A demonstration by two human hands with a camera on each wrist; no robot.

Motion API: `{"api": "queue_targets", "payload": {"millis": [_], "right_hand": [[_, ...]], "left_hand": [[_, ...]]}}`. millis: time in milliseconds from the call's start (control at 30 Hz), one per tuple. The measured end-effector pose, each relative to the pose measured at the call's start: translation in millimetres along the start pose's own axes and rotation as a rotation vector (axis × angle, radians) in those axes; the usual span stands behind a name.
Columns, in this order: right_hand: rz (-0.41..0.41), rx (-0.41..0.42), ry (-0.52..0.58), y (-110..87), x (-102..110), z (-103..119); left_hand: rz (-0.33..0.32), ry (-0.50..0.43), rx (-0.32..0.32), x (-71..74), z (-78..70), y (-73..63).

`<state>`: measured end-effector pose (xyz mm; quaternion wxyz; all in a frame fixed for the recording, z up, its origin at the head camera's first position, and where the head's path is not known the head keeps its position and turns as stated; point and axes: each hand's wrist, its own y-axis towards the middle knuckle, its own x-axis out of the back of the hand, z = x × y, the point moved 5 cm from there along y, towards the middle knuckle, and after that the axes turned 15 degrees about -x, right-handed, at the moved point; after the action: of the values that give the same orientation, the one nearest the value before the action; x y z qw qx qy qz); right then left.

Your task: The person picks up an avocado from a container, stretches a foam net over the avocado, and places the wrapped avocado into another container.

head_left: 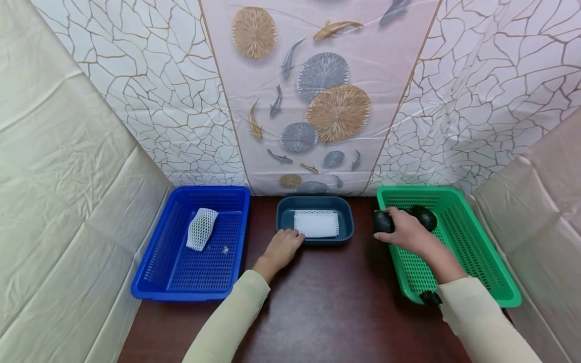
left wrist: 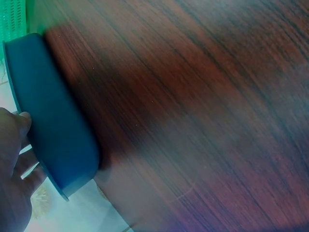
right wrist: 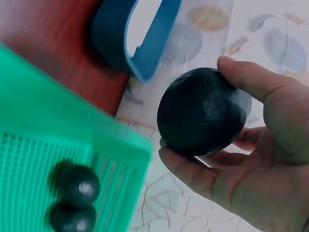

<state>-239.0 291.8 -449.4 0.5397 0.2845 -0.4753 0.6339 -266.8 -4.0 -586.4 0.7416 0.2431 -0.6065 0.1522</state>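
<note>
My right hand (head_left: 406, 229) holds a dark, smooth avocado (right wrist: 200, 113) between thumb and fingers. In the head view it is over the left rim of the green basket (head_left: 487, 247), raised above it. Two more avocados (right wrist: 77, 186) lie inside that basket; the hand partly hides them in the head view. My left hand (head_left: 282, 248) grips the near left rim of a dark teal tray (head_left: 347, 227), thumb on the outer wall and fingers over the edge. Inside the tray lies a flat white foam net sleeve (head_left: 316, 224).
On the left stands a blue basket (head_left: 190, 295) with a bulging, filled white foam net (head_left: 201, 229) and a small white scrap (head_left: 225, 249). All containers stand on a dark wooden table (head_left: 317, 297). Patterned cloth rises behind, with pale fabric walls at both sides.
</note>
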Motion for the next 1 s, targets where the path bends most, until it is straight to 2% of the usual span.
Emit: {"api": "queue_targets", "payload": {"millis": [300, 567, 867, 1000], "right_hand": [[-0.059, 0.064, 0.052, -7.8, -32, 31], [-0.089, 0.112, 0.061, -10.7, -69, 48], [-0.045, 0.083, 0.009, -8.3, -105, 52], [-0.024, 0.098, -0.031, -8.4, -118, 53]], "left_hand": [[-0.024, -0.008, -0.008, 1.0, 0.6, -0.8], [-0.007, -0.015, -0.003, 1.4, 1.0, -0.5], [0.002, -0.026, 0.002, 2.9, 0.7, 0.6], [-0.003, -0.031, 0.005, 4.7, 0.2, 0.3]]}}
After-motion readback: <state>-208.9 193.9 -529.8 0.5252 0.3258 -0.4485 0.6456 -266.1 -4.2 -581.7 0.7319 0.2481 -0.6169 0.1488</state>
